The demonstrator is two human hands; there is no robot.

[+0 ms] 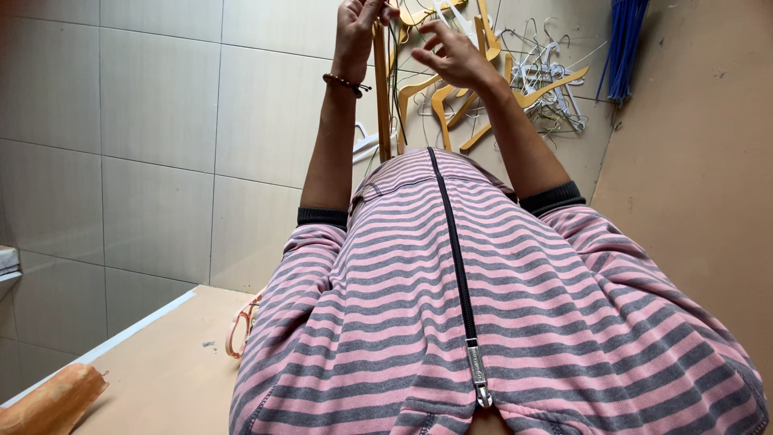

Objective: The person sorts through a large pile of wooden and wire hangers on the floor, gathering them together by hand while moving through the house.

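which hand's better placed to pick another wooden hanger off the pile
Probably the right. The right hand looks free, with its fingers spread, and it is beside the hanger pile. The left hand is closed on a wooden bar and is farther from the pile.

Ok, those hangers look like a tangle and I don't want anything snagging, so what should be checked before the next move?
1. Left hand grip: ok, fingers closed round the top of an upright wooden bar.
2. Right hand free: ok, fingers spread and holding nothing.
3. Bar clear of the heap: cannot tell, as thin dark wires run close beside it.
4. Wooden hangers lying separately: not ok, as they cross each other and the white hangers.
5. Blue broom bristles apart from the heap: ok.
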